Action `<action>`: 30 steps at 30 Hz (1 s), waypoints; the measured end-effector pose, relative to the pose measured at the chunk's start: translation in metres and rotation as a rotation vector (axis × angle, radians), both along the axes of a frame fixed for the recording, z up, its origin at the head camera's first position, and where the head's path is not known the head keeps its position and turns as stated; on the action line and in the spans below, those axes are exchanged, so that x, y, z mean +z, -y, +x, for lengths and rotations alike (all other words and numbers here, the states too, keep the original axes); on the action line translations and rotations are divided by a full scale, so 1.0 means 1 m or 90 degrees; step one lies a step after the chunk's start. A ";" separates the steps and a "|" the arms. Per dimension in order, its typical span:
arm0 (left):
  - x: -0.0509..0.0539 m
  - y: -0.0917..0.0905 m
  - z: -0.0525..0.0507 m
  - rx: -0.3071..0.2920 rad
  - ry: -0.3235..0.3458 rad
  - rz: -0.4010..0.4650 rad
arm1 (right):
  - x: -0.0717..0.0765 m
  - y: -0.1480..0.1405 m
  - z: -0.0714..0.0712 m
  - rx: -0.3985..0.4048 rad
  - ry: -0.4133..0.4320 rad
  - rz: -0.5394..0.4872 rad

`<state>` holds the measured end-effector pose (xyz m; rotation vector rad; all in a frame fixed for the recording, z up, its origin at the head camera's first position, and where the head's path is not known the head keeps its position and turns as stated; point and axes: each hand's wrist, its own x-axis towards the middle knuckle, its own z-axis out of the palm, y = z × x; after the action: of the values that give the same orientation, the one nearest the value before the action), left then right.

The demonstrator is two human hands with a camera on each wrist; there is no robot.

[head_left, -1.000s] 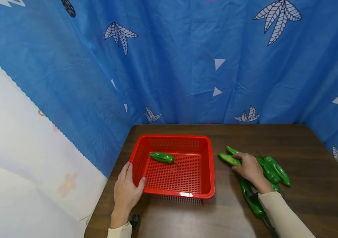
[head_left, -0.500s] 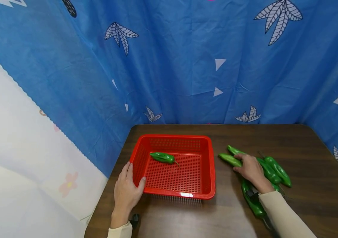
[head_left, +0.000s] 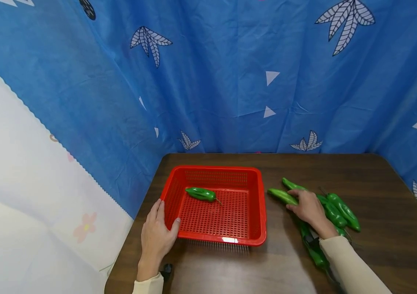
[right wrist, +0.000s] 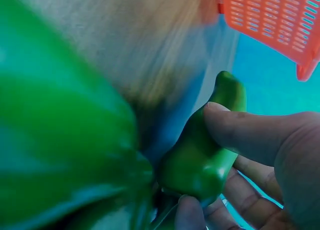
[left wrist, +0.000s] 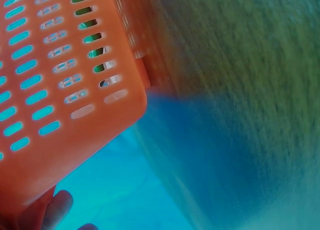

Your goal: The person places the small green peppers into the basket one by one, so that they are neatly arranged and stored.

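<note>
Green pepper (head_left: 283, 197) in right hand (head_left: 308, 208), left hand (head_left: 158, 237) apart

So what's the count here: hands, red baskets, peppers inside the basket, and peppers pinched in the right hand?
Hands: 2 (left hand, right hand)
Red basket: 1
Pepper inside the basket: 1
Pinched pepper: 1
Total: 5

1 basket (head_left: 201, 236), 2 hands (head_left: 158, 237), 1 table (head_left: 216, 271) — at least 7 green peppers (head_left: 200, 194).
</note>
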<state>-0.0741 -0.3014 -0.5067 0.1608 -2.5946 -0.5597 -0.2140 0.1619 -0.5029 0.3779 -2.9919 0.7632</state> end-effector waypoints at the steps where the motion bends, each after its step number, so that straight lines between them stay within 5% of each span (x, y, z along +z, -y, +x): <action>1: 0.000 0.000 0.000 0.000 -0.001 0.000 | 0.001 0.000 0.000 -0.002 -0.002 -0.003; 12: -0.001 0.001 0.000 0.005 0.003 -0.004 | 0.020 0.002 0.000 -0.037 -0.008 -0.003; 30: 0.001 0.000 0.000 0.005 0.002 0.002 | 0.056 0.007 0.000 -0.024 -0.147 -0.103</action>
<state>-0.0740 -0.3010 -0.5059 0.1723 -2.5951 -0.5606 -0.2136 0.1553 -0.4467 0.3734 -2.6939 0.8843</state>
